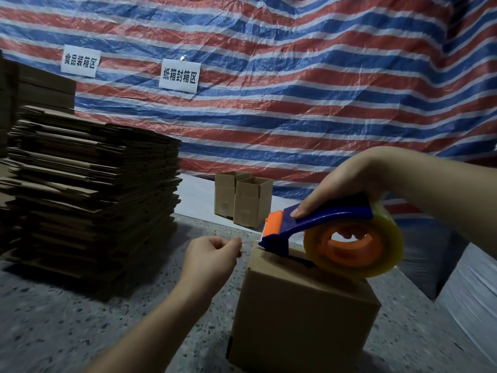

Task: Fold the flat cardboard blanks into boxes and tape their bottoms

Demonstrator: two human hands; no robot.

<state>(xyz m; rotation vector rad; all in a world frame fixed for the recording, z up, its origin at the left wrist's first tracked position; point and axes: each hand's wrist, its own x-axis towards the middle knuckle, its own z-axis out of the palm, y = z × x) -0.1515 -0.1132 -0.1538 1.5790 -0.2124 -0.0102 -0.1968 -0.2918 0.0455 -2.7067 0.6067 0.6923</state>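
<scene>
A folded cardboard box stands on the speckled table in front of me, bottom side up. My right hand grips the blue and orange tape dispenser with its clear tape roll resting on the box's top. The dispenser's toothed end sits over the box's far left edge. My left hand pinches the free end of the clear tape just left of that edge. A tall stack of flat cardboard blanks lies at the left.
Two finished open boxes stand upright at the back of the table. A red, white and blue striped tarp with two paper signs hangs behind. White stacked material sits at the right edge.
</scene>
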